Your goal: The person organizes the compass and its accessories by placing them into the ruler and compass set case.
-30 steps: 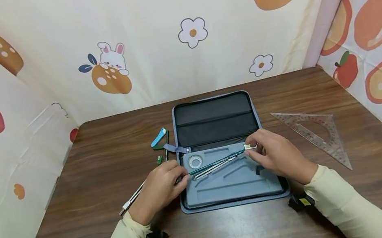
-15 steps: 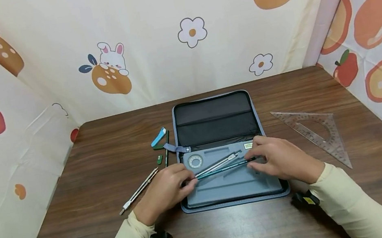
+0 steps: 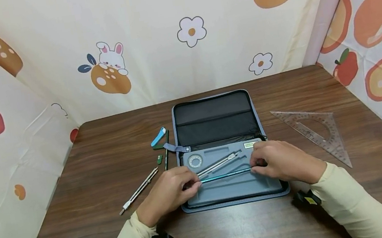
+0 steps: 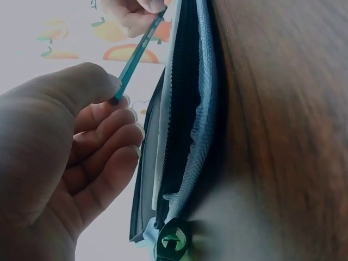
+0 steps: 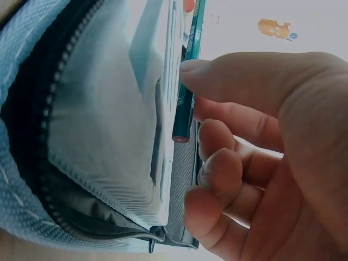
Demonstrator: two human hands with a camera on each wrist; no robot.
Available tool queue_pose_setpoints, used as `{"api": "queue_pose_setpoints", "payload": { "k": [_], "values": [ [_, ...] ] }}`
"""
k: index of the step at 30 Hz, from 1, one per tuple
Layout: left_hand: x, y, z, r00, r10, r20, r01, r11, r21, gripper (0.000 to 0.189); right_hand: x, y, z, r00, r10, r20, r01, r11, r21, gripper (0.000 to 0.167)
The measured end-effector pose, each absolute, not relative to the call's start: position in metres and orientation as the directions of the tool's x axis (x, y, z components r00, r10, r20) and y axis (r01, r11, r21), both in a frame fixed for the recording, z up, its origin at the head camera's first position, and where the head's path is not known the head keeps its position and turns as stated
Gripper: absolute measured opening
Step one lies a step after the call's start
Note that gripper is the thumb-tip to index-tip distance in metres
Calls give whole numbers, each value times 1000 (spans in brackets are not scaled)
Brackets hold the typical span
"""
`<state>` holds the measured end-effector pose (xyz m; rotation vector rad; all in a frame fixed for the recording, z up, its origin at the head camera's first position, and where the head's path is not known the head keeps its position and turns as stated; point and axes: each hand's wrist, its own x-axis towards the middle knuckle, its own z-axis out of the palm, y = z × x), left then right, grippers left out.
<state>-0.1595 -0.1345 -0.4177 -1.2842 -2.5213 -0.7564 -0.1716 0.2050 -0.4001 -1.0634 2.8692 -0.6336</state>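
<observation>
pencil (image 3: 226, 176) ends hidden under fingers (image 3: 193, 181) (both hands), label (image 3: 253, 144) print unreadable

Head view: the scene is seen from above and behind both hands, facing forward and down, far enough back that the whole table (image 3: 82, 160) is taken in. Left wrist view: taken low and very close behind the left hand (image 4: 60, 157), looking along the pencil (image 4: 136, 54) past its fingertips. Right wrist view: taken equally close behind the right hand (image 5: 272, 163). Shared by all three views: the pencil and the open case (image 3: 215, 132).
</observation>
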Motion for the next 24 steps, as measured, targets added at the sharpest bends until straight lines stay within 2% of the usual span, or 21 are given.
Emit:
{"api": "queue_pose_setpoints", "payload": {
  "k": [9,19,24],
  "values": [
    [-157,-133,-419,-598,727,337,801,540,258,8,-170,205,-397,-737,-676,9,-616,666,-419,22],
    [-155,-131,-422,-601,739,305,799,551,241,7,-167,205,-395,-691,-720,-62,-619,634,-464,30],
    [-154,-131,-421,-607,745,276,793,544,276,9,-167,203,-397,-675,-735,-61,-635,621,-460,30]
  ]
}}
